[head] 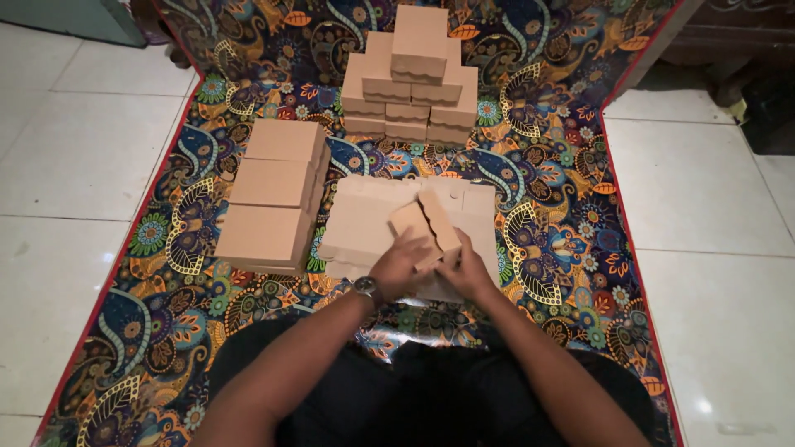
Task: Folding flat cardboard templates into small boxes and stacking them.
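My left hand (pixel 401 266) and my right hand (pixel 469 271) are both closed on a half-folded brown cardboard box (pixel 427 225), its scalloped flap standing up between them. A watch (pixel 366 287) is on my left wrist. The box is held just above a pile of flat cardboard blanks (pixel 363 217) lying on the patterned mat in front of me.
A row of folded brown boxes (pixel 276 192) lies at the left. A stacked heap of finished boxes (pixel 412 76) stands at the far end of the colourful mat (pixel 546 215). White floor tiles (pixel 712 199) flank the mat. My dark-clothed lap is at the bottom.
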